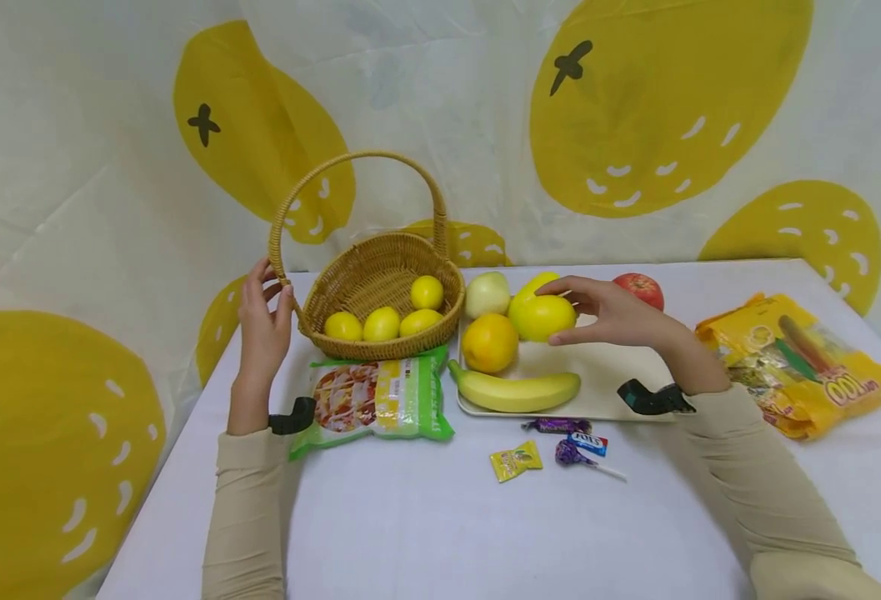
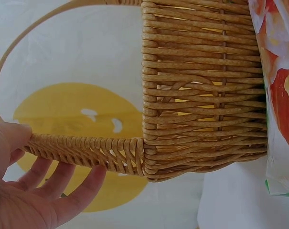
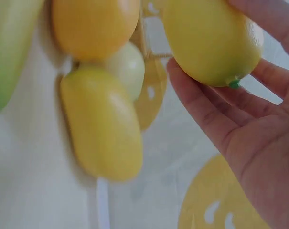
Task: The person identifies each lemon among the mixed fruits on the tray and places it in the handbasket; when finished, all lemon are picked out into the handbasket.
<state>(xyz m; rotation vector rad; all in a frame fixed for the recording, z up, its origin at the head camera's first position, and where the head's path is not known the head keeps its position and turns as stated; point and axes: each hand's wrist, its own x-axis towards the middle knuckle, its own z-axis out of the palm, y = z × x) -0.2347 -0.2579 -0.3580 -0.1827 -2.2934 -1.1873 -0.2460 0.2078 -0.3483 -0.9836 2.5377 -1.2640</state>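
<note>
My left hand (image 1: pixel 263 329) holds the lower left part of the handle of a wicker basket (image 1: pixel 380 346), thumb on one side and fingers on the other; the left wrist view shows the woven handle (image 2: pixel 87 148) between them. Several lemons (image 1: pixel 382 324) lie inside the basket. In my right hand (image 1: pixel 616 315) is a lemon (image 3: pixel 213 43) with a green tip, pinched between thumb and fingers above the white tray (image 1: pixel 613 367). Around it on the tray are another long yellow fruit (image 3: pixel 103 126), an orange (image 1: pixel 490 342), a pale round fruit (image 1: pixel 488 295) and a banana (image 1: pixel 518 392).
A green-edged food packet (image 1: pixel 376 396) lies before the basket. Wrapped candies (image 1: pixel 516 461) and a lollipop (image 1: pixel 569 452) are in front of the tray. A red fruit (image 1: pixel 639 290) sits behind my right hand, and a yellow snack bag (image 1: pixel 800 362) lies far right.
</note>
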